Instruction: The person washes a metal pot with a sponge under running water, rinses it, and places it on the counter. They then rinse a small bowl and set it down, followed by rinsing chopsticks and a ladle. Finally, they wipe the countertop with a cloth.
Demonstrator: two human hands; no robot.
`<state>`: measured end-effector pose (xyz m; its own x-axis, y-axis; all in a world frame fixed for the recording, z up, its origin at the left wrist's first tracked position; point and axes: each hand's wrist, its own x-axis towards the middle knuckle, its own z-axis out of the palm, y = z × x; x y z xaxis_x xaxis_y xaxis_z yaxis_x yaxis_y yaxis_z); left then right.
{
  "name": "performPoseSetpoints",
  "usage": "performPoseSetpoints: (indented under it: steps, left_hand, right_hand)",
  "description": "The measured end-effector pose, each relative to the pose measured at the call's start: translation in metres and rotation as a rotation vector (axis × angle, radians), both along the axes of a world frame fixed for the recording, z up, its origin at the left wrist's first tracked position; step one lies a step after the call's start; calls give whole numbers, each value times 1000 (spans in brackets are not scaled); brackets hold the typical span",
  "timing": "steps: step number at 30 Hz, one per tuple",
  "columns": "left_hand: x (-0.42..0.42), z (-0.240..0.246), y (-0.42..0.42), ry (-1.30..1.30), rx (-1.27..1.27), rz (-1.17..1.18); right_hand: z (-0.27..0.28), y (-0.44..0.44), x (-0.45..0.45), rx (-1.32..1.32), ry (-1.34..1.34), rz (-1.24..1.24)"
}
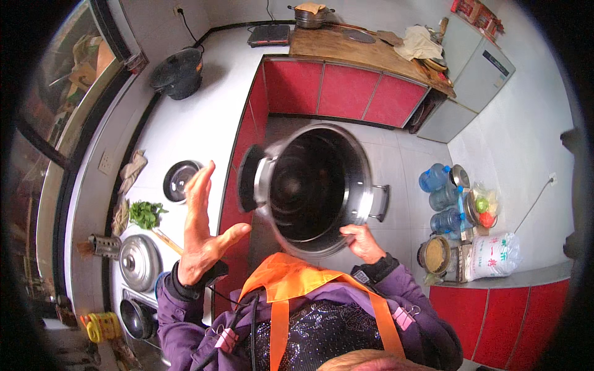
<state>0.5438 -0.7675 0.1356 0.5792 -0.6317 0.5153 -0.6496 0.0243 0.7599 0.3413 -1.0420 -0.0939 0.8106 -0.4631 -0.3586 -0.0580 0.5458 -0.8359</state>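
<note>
A large stainless steel pot with two side handles is held up before me, its dark inside facing the camera. My right hand grips its near rim at the lower right. To the left of the pot, my left hand is raised over the white counter, fingers spread, holding nothing. Just beyond its fingers a small metal bowl sits on the counter. Leafy greens and a round metal lid lie left of my left hand.
The white counter runs along the left, bearing a black tub and an induction cooker. A wooden board covers the far counter. Blue water bottles, a white sack and a refrigerator stand at the right.
</note>
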Motion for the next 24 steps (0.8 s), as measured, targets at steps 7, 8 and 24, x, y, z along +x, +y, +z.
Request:
performPoseSetpoints:
  steps: [7, 8, 24]
  left_hand:
    - [87, 50, -56, -225, -584, -755]
    - [102, 55, -68, -242, -503, -815]
    - [271, 78, -336, -164, -409, -982]
  right_hand:
    - [7, -89, 66, 142, 17, -333]
    - [6, -99, 76, 155, 28, -352]
    - [1, -364, 292, 182, -37, -296]
